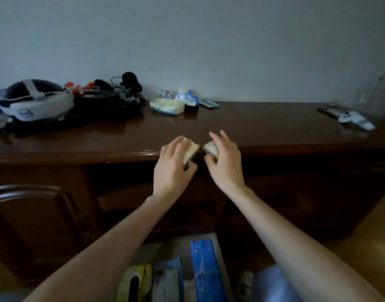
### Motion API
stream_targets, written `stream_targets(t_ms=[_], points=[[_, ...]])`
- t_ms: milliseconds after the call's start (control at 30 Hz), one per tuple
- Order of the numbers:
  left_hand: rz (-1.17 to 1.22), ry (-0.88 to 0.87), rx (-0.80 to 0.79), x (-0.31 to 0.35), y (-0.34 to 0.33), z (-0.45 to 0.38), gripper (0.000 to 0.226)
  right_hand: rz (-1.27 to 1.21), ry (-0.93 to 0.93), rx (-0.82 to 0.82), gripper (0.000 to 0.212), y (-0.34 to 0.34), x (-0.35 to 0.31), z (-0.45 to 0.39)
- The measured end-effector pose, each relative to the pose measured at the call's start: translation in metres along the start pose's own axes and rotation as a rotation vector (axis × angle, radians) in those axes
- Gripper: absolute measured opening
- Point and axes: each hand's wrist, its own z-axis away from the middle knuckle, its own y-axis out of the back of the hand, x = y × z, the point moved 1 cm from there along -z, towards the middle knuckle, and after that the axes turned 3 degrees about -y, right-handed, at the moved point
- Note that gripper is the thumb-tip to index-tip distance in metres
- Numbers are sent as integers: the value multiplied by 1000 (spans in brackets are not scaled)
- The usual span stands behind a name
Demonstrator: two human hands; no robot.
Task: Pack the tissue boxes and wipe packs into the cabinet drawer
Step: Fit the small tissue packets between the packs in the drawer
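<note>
Now your left hand [173,164] and right hand [224,162] each have fingers wrapped around a small pack [190,149] over the bench [263,127] edge, probably to drop both into the open drawer [182,247] below.

Two hands [175,168] [223,162], small packs [190,149] [211,148], open drawer [219,253]

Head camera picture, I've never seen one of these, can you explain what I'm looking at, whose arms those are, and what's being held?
There is no machine: a camera worn on a person's head looks forward and down at their bare arms. The left hand and right hand each grip a small pale pack at the edge of a dark wooden cabinet top. Further back lie a yellow wipe pack, a white headset and a white controller. Below, the open drawer already holds a blue box and others.
</note>
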Motion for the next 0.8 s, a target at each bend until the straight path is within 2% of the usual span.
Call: stream_targets(t_ms=[67,133,233,333,400,533,633,667,733,800], points=[[34,7,15,-7,-1,44,69,-72,41,49,59,-10,4,43],[50,39,-51,-18,-7,91,70,-97,10,-4,57,-34,16,87],[23,165,-182,-42,-22,160,65,-75,-215,-177,49,-86,52,147],[11,332,-364,-71,-43,223,59,-123,-475,-434,39,-135,96,198],[-13,416,-466,-90,-59,258,56,-81,-439,-599,38,-161,119,226],[-47,522,-628,-119,-92,309,50,293,-240,-943,42,-199,156,262],[-52,569,-748,-132,-111,337,49,416,-259,-1217,52,-212,174,279],[-51,589,-763,-136,-115,343,47,444,-273,-1227,54,-215,177,282],[-54,613,-776,-141,-122,353,46,521,-258,-1133,54,-223,179,280],[-58,597,-794,-145,-129,361,46,502,-268,-1047,41,-235,177,269]])
